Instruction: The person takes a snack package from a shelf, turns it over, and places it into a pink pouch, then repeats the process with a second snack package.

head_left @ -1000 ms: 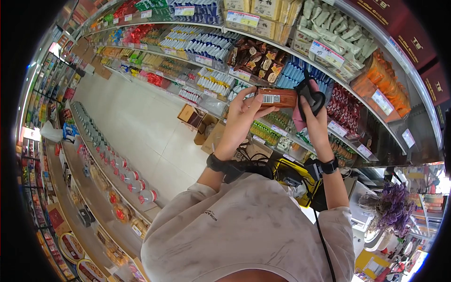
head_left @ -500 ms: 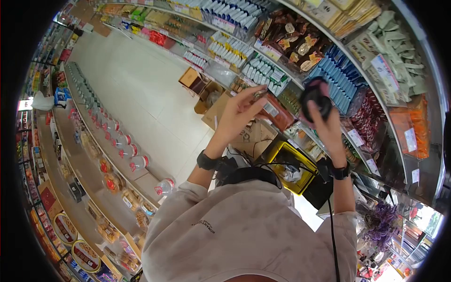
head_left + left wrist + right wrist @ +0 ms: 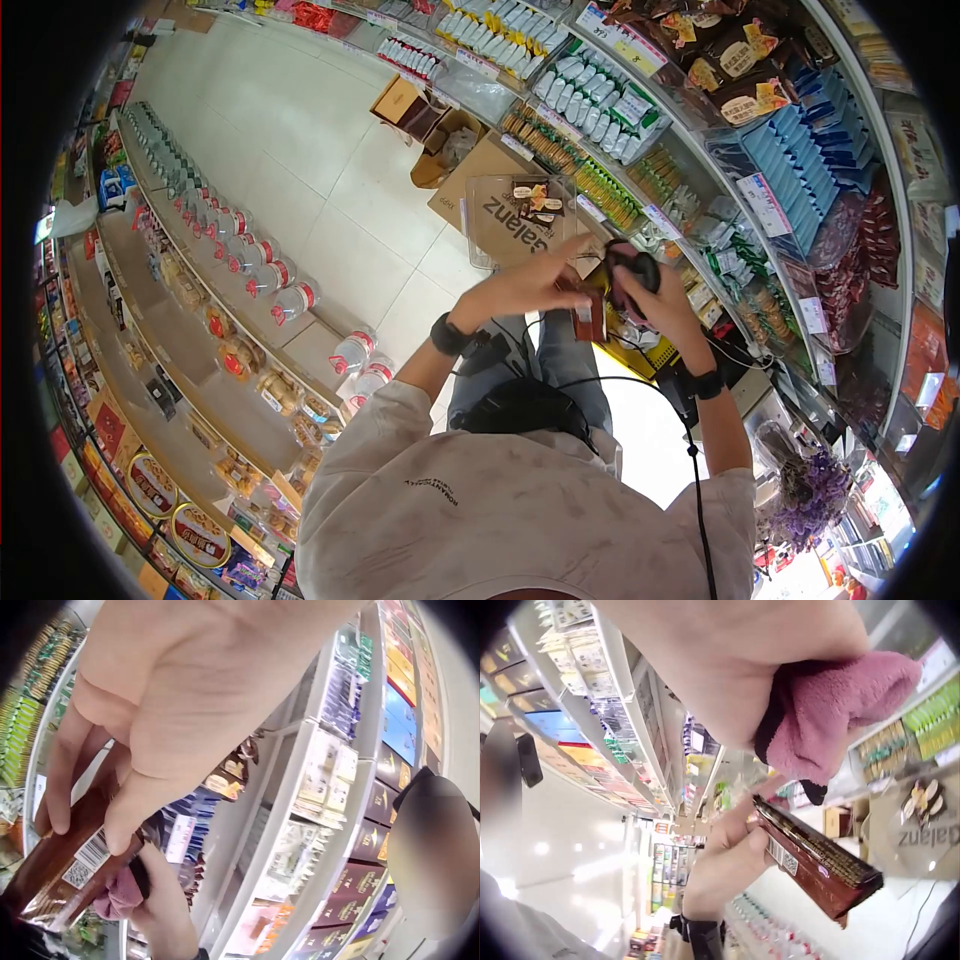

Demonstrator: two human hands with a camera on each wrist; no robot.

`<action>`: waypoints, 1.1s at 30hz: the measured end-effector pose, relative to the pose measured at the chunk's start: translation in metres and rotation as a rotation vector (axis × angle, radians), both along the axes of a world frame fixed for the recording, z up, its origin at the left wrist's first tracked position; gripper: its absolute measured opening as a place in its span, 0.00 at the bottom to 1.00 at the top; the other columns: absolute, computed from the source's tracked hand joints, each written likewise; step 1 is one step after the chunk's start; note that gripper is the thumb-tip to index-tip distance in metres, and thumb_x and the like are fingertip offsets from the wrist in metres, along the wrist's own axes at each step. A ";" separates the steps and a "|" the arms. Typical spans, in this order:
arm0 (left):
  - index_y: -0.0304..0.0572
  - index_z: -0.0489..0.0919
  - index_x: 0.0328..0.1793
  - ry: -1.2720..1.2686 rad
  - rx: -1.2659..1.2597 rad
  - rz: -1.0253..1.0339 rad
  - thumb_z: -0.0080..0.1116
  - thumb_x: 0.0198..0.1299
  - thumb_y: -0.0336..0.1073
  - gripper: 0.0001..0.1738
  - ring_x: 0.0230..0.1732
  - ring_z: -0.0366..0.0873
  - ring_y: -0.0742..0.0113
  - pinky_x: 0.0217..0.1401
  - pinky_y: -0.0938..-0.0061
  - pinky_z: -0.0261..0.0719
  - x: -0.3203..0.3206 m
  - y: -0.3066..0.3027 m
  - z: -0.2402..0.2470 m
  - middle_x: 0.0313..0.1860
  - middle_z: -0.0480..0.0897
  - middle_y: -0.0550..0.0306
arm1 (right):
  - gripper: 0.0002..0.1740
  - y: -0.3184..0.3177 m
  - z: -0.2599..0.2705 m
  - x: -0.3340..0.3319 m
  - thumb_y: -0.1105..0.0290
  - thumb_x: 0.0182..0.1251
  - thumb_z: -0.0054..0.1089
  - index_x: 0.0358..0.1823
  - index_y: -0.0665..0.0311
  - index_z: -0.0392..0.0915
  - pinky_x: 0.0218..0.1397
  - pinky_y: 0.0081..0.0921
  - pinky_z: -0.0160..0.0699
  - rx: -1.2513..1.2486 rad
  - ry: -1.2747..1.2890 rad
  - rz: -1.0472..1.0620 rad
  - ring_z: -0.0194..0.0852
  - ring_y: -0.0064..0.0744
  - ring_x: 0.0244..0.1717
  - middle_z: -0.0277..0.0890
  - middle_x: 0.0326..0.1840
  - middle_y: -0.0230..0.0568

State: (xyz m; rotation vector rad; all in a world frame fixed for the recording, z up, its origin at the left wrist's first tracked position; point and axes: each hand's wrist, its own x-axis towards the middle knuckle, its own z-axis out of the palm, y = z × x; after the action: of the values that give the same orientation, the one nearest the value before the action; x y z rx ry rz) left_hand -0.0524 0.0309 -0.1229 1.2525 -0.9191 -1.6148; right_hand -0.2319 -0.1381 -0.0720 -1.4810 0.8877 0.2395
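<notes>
In the head view, the left hand (image 3: 528, 284) pinches a glossy brown oblong plastic-wrapped packet (image 3: 814, 874) between thumb and partly spread fingers. At its three o'clock, the right hand (image 3: 668, 303) grips a fuzzy pink-and-black cloth (image 3: 829, 712), fingers bent around it. A tan cardboard box (image 3: 455, 200) sits at the packet's eleven o'clock.

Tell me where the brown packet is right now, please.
In the right wrist view, the brown packet is right of centre, held by the left hand, below the pink cloth.
</notes>
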 end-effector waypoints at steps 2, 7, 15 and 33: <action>0.35 0.55 0.81 -0.043 0.129 0.154 0.66 0.68 0.36 0.41 0.49 0.86 0.65 0.50 0.74 0.84 0.009 -0.001 -0.066 0.48 0.87 0.47 | 0.14 -0.009 -0.024 -0.022 0.62 0.77 0.59 0.42 0.68 0.78 0.17 0.19 0.58 -0.172 -0.008 -0.141 0.61 0.17 0.12 0.71 0.19 0.27; 0.23 0.74 0.59 0.209 0.407 0.811 0.68 0.65 0.33 0.24 0.41 0.88 0.62 0.46 0.76 0.90 0.015 0.011 -0.268 0.38 0.86 0.48 | 0.16 -0.030 -0.051 -0.077 0.60 0.77 0.60 0.38 0.67 0.77 0.15 0.20 0.57 -0.157 -0.092 -0.384 0.64 0.18 0.12 0.71 0.18 0.28; 0.29 0.80 0.50 0.181 0.423 1.058 0.64 0.68 0.33 0.13 0.47 0.85 0.64 0.58 0.70 0.86 0.005 0.005 -0.384 0.42 0.84 0.54 | 0.13 -0.017 -0.056 -0.156 0.65 0.78 0.59 0.53 0.67 0.78 0.12 0.21 0.53 0.055 0.028 -0.709 0.63 0.19 0.10 0.73 0.19 0.33; 0.39 0.79 0.62 -0.278 0.033 0.111 0.55 0.77 0.43 0.18 0.50 0.85 0.68 0.55 0.74 0.81 -0.038 -0.128 0.015 0.51 0.86 0.55 | 0.15 -0.115 0.174 -0.348 0.66 0.65 0.73 0.43 0.72 0.82 0.27 0.27 0.78 -0.675 -0.241 -1.111 0.77 0.21 0.26 0.84 0.33 0.35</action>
State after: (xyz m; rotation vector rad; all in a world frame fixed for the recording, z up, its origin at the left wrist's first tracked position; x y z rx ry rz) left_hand -0.0907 -0.0975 -0.1084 1.5506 -0.9753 -1.3965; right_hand -0.5802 -0.2527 0.1020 -1.3287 1.5271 -1.1220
